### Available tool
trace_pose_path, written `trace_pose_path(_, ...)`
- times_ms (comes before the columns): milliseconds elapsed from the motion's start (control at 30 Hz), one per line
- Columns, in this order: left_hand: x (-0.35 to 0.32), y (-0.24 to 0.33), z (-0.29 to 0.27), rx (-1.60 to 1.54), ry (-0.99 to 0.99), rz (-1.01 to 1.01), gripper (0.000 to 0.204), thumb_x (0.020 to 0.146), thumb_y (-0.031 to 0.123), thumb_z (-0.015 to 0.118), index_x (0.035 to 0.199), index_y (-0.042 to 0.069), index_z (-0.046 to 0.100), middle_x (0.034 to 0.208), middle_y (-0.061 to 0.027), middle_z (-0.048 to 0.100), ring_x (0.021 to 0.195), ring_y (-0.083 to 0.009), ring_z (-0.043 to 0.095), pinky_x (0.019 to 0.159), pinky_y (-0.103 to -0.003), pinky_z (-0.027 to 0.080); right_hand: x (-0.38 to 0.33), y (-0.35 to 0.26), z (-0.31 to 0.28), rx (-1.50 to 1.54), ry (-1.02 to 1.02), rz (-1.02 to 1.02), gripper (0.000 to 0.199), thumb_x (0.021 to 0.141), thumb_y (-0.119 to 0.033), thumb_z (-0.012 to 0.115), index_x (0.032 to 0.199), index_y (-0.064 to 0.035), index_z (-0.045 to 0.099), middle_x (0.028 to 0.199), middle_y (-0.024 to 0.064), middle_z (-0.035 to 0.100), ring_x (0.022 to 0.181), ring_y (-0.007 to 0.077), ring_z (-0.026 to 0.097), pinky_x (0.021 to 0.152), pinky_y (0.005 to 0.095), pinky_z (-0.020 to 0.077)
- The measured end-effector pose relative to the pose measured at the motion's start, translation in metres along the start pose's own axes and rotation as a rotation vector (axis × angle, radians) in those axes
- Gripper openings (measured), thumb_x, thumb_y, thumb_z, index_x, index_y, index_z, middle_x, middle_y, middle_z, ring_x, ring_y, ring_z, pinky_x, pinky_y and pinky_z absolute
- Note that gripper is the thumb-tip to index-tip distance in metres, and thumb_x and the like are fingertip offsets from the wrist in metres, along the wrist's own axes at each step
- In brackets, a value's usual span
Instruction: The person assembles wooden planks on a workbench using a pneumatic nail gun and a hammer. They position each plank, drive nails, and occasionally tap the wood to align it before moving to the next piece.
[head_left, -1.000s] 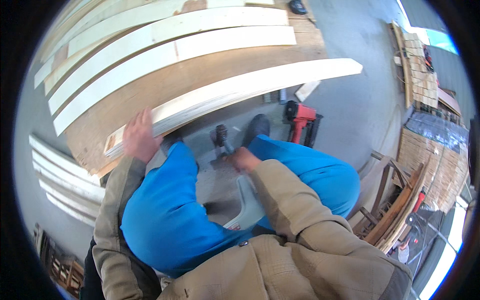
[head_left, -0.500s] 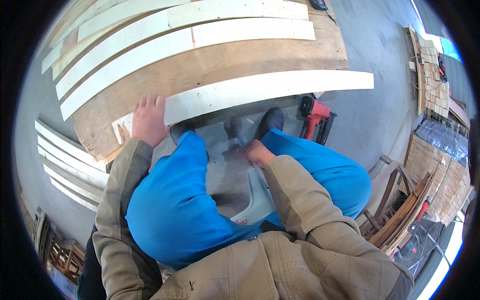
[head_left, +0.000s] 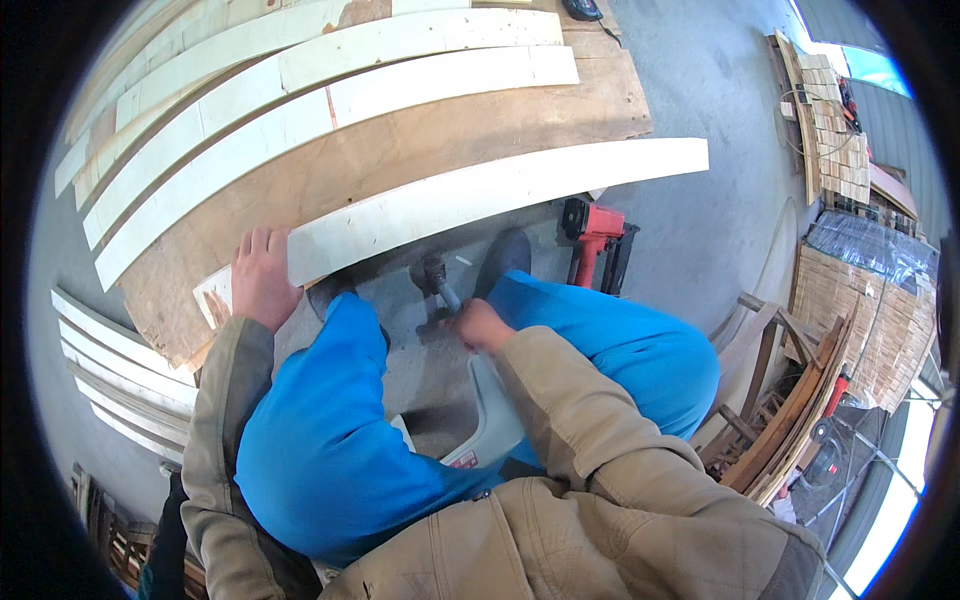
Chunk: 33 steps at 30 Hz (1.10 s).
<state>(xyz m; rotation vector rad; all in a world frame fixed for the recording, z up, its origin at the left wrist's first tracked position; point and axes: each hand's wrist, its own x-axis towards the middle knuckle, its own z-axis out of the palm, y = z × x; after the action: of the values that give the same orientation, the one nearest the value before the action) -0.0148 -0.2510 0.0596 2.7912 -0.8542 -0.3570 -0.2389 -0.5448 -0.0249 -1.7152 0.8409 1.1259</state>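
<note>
on floor, right hand [head_left: 478,325] fingers now grip tool [head_left: 440,290]; left hand [head_left: 262,278] stays flat on plank [head_left: 480,195]

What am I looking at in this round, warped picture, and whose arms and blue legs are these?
There is no machine here. The picture comes from a wide fisheye camera worn on a person's head and aimed down, so it looks round and straight edges bend near the rim. The arms in tan sleeves and the blue trousers belong to the wearer, who appears to sit or crouch low over a grey floor.

The left hand rests flat on the near end of a long pale wooden strip, which lies along the edge of a brown plywood sheet. More pale strips lie on that sheet. The right hand has its grip on the handle of a dark tool between the feet; what kind of tool is unclear. A red power tool stands on the floor nearby.
</note>
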Motion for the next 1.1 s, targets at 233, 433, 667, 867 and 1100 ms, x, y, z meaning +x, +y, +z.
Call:
trace_pose_path(233,0.007,-0.004,-0.001,-0.054,-0.037,-0.01,0.055,0.069,0.006,0.084,0.121,0.004,0.065,0.115,-0.0174,0.06,0.113,-0.0404,0.059,0.098,-0.05,0.051,0.011,-0.001,0.003,-0.08,0.146,-0.09,0.044,0.085,-0.035,0.086,0.092,0.006,0.073,0.073,0.0244,0.071,0.064,0.0355,0.074,0.062,0.0459,0.058)
trace_pose_path(433,0.028,-0.023,-0.029,-0.242,-0.305,-0.092,0.076,0.064,0.006,0.086,0.136,0.001,0.062,0.126,-0.0226,0.065,0.119,-0.0429,0.063,0.106,-0.047,0.052,0.03,-0.002,0.002,-0.043,0.088,-0.089,0.043,0.085,-0.033,0.087,0.097,0.0056,0.072,0.074,0.0229,0.071,0.063,0.0348,0.073,0.062,0.0458,0.056)
trace_pose_path(667,0.049,-0.04,-0.041,-0.48,-0.456,-0.145,0.096,0.056,0.01,0.09,0.146,0.003,0.058,0.139,-0.0193,0.066,0.133,-0.0354,0.061,0.118,-0.042,0.045,0.032,0.003,0.004,-0.008,0.047,-0.101,0.041,0.086,-0.029,0.084,0.099,0.0088,0.072,0.072,0.0207,0.07,0.061,0.0314,0.073,0.058,0.0469,0.0557)
trace_pose_path(867,0.053,-0.052,-0.033,-0.548,-0.452,-0.037,0.092,0.058,0.009,0.086,0.145,0.001,0.059,0.139,-0.0167,0.059,0.132,-0.0363,0.056,0.12,-0.04,0.041,0.034,0.006,0.006,-0.004,0.034,-0.076,0.039,0.086,-0.027,0.08,0.104,0.0077,0.074,0.08,0.0231,0.075,0.067,0.0334,0.075,0.064,0.0445,0.0601)
trace_pose_path(1100,0.052,-0.058,-0.035,-0.383,-0.337,0.031,0.084,0.064,0.005,0.082,0.144,-0.001,0.06,0.139,-0.0171,0.057,0.133,-0.0359,0.055,0.116,-0.042,0.043,0.032,0.007,0.02,-0.163,0.263,-0.165,0.029,0.089,-0.022,0.073,0.106,0.0011,0.074,0.099,0.0254,0.076,0.094,0.0428,0.075,0.083,0.0532,0.0598)
